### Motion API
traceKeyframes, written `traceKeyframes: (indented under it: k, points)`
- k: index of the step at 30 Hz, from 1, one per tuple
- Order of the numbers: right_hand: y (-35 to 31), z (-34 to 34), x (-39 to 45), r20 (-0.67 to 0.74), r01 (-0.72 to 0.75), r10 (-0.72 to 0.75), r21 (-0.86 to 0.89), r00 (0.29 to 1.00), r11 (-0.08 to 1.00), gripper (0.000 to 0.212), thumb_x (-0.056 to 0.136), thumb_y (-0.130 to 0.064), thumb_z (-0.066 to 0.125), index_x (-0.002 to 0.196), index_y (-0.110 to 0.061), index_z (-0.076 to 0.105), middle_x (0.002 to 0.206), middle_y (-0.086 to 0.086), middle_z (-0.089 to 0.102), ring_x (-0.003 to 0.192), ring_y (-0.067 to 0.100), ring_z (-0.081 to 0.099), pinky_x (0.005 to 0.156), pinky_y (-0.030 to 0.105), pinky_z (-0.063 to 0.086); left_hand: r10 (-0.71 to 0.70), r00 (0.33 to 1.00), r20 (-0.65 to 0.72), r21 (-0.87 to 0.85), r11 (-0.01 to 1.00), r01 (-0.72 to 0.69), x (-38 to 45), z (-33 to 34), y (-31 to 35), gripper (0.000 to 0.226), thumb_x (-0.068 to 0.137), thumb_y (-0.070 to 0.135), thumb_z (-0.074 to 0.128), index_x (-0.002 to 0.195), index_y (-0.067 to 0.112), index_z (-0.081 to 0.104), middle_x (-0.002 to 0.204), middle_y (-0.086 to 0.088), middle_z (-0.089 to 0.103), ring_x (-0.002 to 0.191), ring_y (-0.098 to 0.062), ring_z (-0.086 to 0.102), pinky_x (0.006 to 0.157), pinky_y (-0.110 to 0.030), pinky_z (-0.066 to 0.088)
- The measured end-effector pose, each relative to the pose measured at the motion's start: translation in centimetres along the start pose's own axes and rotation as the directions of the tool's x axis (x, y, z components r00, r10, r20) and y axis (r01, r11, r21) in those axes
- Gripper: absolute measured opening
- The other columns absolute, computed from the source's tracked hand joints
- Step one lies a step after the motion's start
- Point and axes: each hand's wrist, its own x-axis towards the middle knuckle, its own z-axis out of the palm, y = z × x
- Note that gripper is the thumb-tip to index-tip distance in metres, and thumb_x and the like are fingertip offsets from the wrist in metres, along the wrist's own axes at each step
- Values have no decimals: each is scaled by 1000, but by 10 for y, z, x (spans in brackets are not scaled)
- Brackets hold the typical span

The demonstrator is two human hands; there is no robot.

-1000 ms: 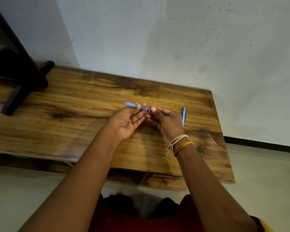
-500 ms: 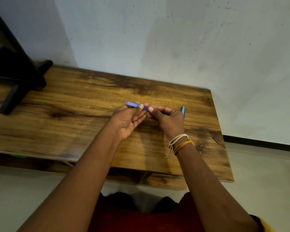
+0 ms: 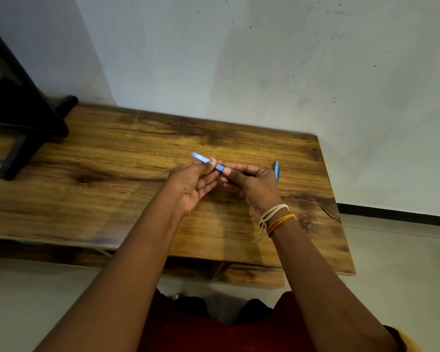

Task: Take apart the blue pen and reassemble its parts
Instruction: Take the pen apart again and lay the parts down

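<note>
blue pen held between both hands over the worktop

blue pen (image 3: 208,161), a slim translucent barrel, is pinched by left hand (image 3: 192,182) and right hand (image 3: 252,182), each grip closed on one end. likely step: separating or rejoining parts, needing a twist or axial pull. second blue piece (image 3: 276,170) lies on worktop (image 3: 112,189) beside the right hand.

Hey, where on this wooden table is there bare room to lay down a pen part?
The widest bare stretch of the wooden table runs between the black stand and the left hand. The back strip along the wall is bare too. It is crowded around the right hand, where a light blue piece lies close beside it.
</note>
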Motion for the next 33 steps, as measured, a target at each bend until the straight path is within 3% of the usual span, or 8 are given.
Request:
traceKeyframes:
  k: [7, 10, 14, 16, 19, 23, 30, 33]
  points:
    - [2, 5, 3, -121, -66, 72, 51, 990, 997, 4, 82, 5, 68, 85, 3, 71, 74, 14, 70, 59, 14, 68, 62, 25, 61, 42, 999, 30, -19, 999, -41, 1, 4, -3, 10, 87, 7, 64, 96, 6, 66, 75, -5, 74, 73, -12, 71, 76, -27, 58]
    - [1, -1, 2, -125, -45, 25, -162, 992, 986, 2, 82, -4, 72, 82, -2, 72, 76, 13, 71, 61, 14, 69, 61, 25, 60, 44, 998, 37, 30, 999, -45, 1, 6, -3, 13, 88, 6, 62, 100, 3, 65, 84, -10, 71, 78, -17, 69, 74, -29, 58]
    - [-6, -19, 2, -201, 11, -304, -818, 931, 575, 28, 82, -35, 70, 70, -10, 71, 65, 3, 66, 65, 17, 62, 57, 22, 41, 146, 986, -84, 342, 933, -109, 3, 5, -8, 16, 87, 9, 65, 102, 1, 66, 81, -10, 69, 65, -15, 67, 64, -27, 56]
    - [-15, -29, 0, -270, -96, -336, -887, 902, 453, 33, 83, -39, 65, 74, -8, 67, 71, 7, 67, 74, 27, 64, 62, 26, 41, 233, 966, -107, 507, 849, -149, 4, 3, -10, 11, 82, 10, 72, 88, 2, 67, 79, -15, 70, 49, -10, 65, 54, -24, 56]
    - [-21, -46, -1, -351, -269, -196, -897, 916, 350, 42, 82, -41, 61, 98, -2, 60, 94, 13, 65, 85, 31, 59, 68, 34, 43, 245, 964, -104, 558, 817, -147, 5, 5, -17, 16, 77, 9, 77, 84, 0, 66, 79, -20, 70, 41, -8, 63, 48, -24, 55]
    - [-16, -50, -4, -339, -313, -60, -914, 939, 256, 45, 77, -41, 67, 102, -4, 58, 89, 8, 56, 84, 29, 57, 66, 31, 39, 250, 963, -103, 593, 793, -143, 8, 10, -27, 22, 76, 11, 78, 90, -4, 68, 74, -17, 70, 40, -7, 63, 46, -22, 54]
    - [-2, -43, 2, -304, -152, -246, -857, 920, 492, 25, 72, -28, 73, 86, -7, 70, 81, 8, 70, 79, 24, 66, 67, 32, 53, 388, 909, -154, 723, 671, -164, 20, 19, -39, 18, 75, 26, 79, 66, 17, 66, 56, -1, 67, 33, -3, 56, 32, -15, 42]
    - [4, -39, 4, -263, -95, -284, -864, 922, 494, 23, 73, -27, 73, 89, -11, 72, 84, 6, 72, 80, 20, 67, 66, 28, 52, 496, 857, -139, 809, 556, -190, 21, 22, -43, 23, 75, 33, 78, 59, 27, 62, 54, 2, 67, 37, -6, 60, 37, -18, 42]
